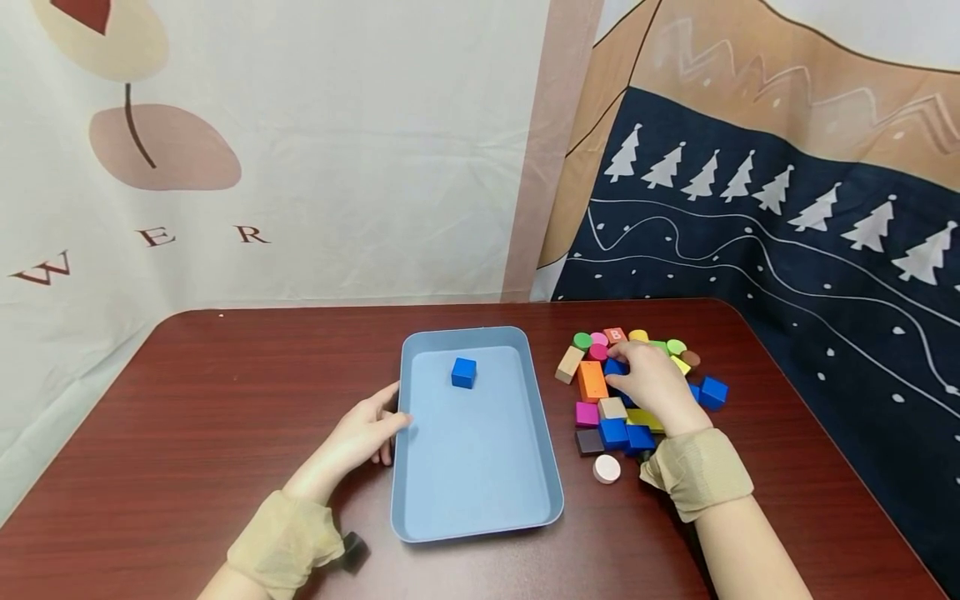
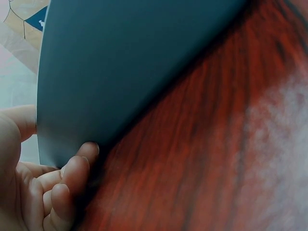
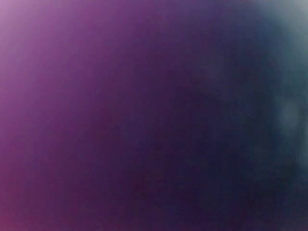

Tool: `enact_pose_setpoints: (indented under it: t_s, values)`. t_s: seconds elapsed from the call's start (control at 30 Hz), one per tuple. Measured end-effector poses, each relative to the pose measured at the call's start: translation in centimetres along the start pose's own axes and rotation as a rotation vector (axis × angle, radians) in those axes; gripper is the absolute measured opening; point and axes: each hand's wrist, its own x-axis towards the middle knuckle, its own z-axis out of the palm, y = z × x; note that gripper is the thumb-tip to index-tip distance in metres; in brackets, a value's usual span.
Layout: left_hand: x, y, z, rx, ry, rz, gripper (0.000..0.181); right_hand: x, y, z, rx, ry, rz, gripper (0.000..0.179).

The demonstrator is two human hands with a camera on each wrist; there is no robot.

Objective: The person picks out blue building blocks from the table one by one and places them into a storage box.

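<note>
A light blue tray (image 1: 402,475) lies in the middle of the dark red table (image 1: 225,400), with one blue cube (image 1: 463,372) in its far half. My left hand (image 1: 392,432) holds the tray's left rim, thumb over the edge. In the left wrist view its fingers (image 2: 72,178) curl against the tray's outer wall (image 2: 134,62). My right hand (image 1: 637,375) reaches into a pile of coloured blocks to the right of the tray, and its fingers curl round a blue block (image 1: 615,367). The right wrist view is a purple and dark blur.
The pile holds an orange block (image 1: 592,382), a magenta one (image 1: 587,414), several blue ones (image 1: 713,392) and small round pieces. A white disc (image 1: 606,469) lies at its near edge. Hanging cloths close off the back and right of the table.
</note>
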Motion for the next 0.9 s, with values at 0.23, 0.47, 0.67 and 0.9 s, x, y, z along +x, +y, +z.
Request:
enact_pose_setpoints:
  t_s: [0.23,0.47,0.67,0.9]
  values:
    - [0.1,0.0,0.0,0.006,0.001,-0.007,0.066,-0.1,0.0,-0.3,0.034,0.039,-0.009,0.042]
    - [0.1,0.0,-0.1,0.014,0.001,-0.007,0.066,-0.3,-0.2,-0.7,0.054,0.095,-0.019,0.046]
    - [0.1,0.0,0.0,0.014,0.001,-0.009,0.067,-0.8,-0.7,-1.2,0.07,0.11,-0.018,0.047]
    - [0.1,0.0,-0.1,0.012,-0.004,-0.009,0.067,-1.6,-1.9,-1.8,0.094,0.159,-0.055,0.043]
